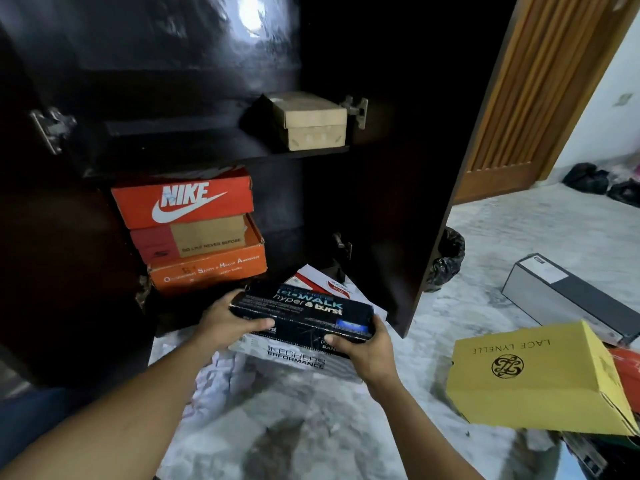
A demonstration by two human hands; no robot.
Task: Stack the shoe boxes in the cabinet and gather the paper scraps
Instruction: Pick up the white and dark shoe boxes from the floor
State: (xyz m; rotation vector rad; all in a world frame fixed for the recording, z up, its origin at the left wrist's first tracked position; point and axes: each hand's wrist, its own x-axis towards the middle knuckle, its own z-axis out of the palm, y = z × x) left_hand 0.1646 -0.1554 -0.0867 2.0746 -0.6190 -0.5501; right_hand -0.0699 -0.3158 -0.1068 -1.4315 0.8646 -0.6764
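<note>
1. Black box (301, 311): held low at the mouth of the cabinet (415, 168), at 4 o'clock of the three-box stack; its far edge overlaps a white box (329, 280) lying at its 12 o'clock
2. Left hand (235, 322): grasps the box's left end, thumb laid across the near face; the other fingers are hidden beneath
3. Right hand (363, 351): grasps the right end, thumb pressed on the near edge, fingers curled under
4. Forearms: both extended, entering from 7 and 5 o'clock and converging on the box; wrists roughly straight
5. Stack: Nike box (183, 202) on top, orange box (207, 268) at the base, at 11 o'clock of the hands; the Nike box sits close under the shelf, so little room appears left there
6. Step judged in hand: seating the black box in the lower compartment. Keep it level with both ends held, push toward 12 o'clock, and square it on the white box or beside the stack so it cannot tip
7. Outside: yellow box (536, 375) at 4 o'clock, grey box (561, 292) at 3 o'clock; paper scraps (214, 375) on the floor at 7 o'clock of the black box, ungathered
</note>
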